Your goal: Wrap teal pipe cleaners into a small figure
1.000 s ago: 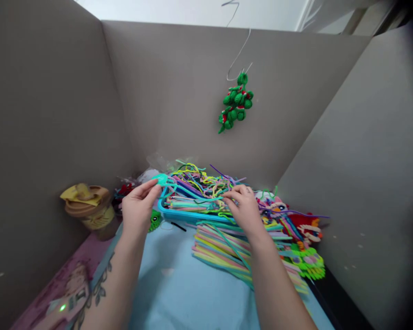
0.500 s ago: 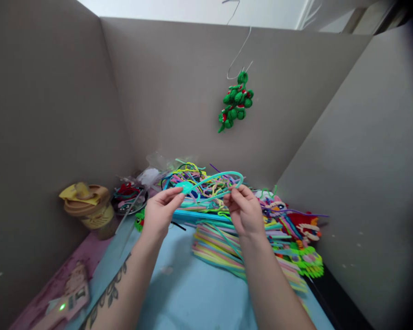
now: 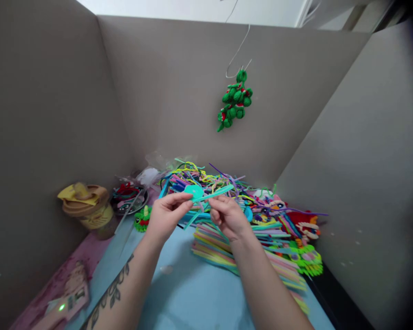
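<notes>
Left hand (image 3: 165,217) pinches the coiled teal fuzzy pipe-cleaner piece (image 3: 194,191); right hand (image 3: 227,215) grips its loose tail, held just above the blue plastic tray of mixed pipe cleaners (image 3: 179,215). Risk: the tail could snag the tangled stems below, or the coil could unwind if the pinch slackens.

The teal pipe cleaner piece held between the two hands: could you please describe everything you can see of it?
The teal pipe cleaner piece looks fuzzy and soft, with a small flat coiled disc at one end and loose stems running off it. The left hand pinches the disc; the right hand grips a stem just beside it. It is held above the blue tray of mixed pipe cleaners, one stem slanting up to the right and another hanging down.
</notes>
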`<action>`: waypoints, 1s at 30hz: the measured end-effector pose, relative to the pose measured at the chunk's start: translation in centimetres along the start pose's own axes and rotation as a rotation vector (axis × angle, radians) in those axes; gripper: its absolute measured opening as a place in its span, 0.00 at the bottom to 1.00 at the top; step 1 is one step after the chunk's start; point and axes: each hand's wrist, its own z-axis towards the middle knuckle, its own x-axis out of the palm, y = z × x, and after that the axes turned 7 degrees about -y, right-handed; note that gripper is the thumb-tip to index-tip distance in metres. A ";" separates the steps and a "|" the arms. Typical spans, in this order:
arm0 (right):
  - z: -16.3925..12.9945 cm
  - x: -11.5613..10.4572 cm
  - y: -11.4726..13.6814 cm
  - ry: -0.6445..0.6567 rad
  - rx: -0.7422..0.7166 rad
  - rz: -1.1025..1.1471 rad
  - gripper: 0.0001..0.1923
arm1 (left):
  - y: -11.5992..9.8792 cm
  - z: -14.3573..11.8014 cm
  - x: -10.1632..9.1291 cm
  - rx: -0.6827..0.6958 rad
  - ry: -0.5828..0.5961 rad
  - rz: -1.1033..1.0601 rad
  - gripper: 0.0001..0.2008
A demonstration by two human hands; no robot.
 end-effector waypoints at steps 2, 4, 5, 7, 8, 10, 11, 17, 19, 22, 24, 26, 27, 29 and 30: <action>-0.4 0.2 -0.1 0.103 0.035 -0.084 0.16 | -0.1 0.0 0.1 0.009 0.006 0.001 0.14; -0.7 0.4 0.0 0.161 0.055 -0.137 0.18 | -0.2 -0.1 0.2 0.014 0.008 -0.006 0.14; -0.8 0.4 0.0 0.165 0.050 -0.141 0.18 | -0.2 -0.1 0.2 0.022 0.000 -0.004 0.14; -0.9 0.5 0.1 0.151 0.030 -0.116 0.16 | -0.2 -0.3 0.3 0.073 -0.048 0.039 0.13; -1.0 0.6 0.0 0.152 0.026 -0.097 0.15 | -0.3 -0.5 0.4 0.124 -0.083 0.085 0.12; -1.0 0.8 -0.2 0.174 0.036 -0.059 0.14 | -0.3 -0.9 0.5 0.280 -0.144 0.206 0.09; -1.1 1.0 -0.4 0.186 0.042 -0.047 0.15 | -0.2 -1.1 0.5 0.373 -0.156 0.265 0.08; -1.4 2.7 -2.0 0.072 -0.009 0.039 0.17 | 0.2 -1.6 0.6 0.673 -0.127 0.425 0.08; -1.5 3.3 -2.4 -0.003 -0.061 0.081 0.18 | 0.3 -1.5 0.5 0.645 -0.172 0.447 0.08; -1.7 4.0 -2.9 -0.091 -0.169 0.100 0.21 | 0.6 -1.1 0.4 0.559 -0.279 0.418 0.08; -2.1 4.3 -3.0 -0.001 -0.149 0.016 0.20 | 0.7 -0.8 0.4 0.491 -0.360 0.362 0.08; -2.6 4.3 -2.9 0.198 -0.073 -0.130 0.18 | 0.7 -0.5 0.2 0.414 -0.430 0.292 0.09; -2.9 4.3 -2.7 0.294 -0.050 -0.209 0.17 | 0.6 -0.3 0.1 0.372 -0.451 0.255 0.10; -3.5 3.9 -2.1 0.429 -0.072 -0.357 0.17 | 0.4 0.1 -0.2 0.297 -0.473 0.174 0.11; -3.7 3.7 -1.6 0.481 -0.108 -0.428 0.17 | 0.4 0.4 -0.4 0.265 -0.475 0.133 0.12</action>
